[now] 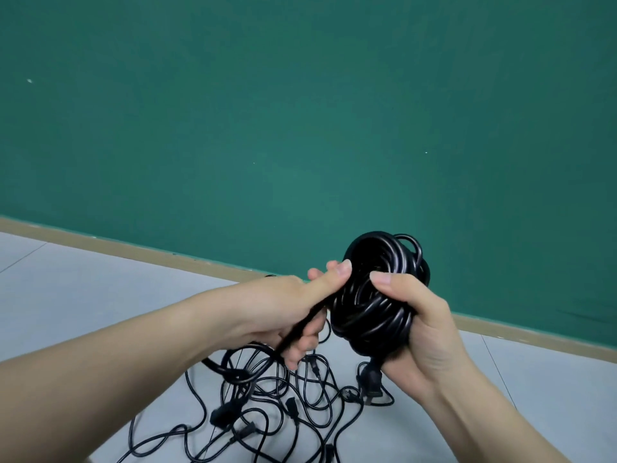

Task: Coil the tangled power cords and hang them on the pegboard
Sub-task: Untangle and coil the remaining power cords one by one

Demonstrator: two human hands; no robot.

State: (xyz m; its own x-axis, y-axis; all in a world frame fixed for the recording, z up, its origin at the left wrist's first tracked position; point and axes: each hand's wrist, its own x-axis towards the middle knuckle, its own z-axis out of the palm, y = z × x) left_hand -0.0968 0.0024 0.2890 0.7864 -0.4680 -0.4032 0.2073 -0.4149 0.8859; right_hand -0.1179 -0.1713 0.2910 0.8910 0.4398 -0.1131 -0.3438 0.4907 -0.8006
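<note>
The right hand [414, 315] grips a thick round coil of glossy black power cord [377, 292], thumb pressed on its front and fingers curled behind, holding it in the air before the green wall [300, 111]. The left hand [283, 309], just beside the coil, pinches the loose strand of the same cord [302, 329]. Below both hands, a tangle of thin black power cords with plugs [267, 402] lies on the pale grey floor [83, 285].

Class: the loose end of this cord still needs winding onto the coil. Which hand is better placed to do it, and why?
Left hand: it already grips the free cord end, while the right hand steadies the coil.
</note>
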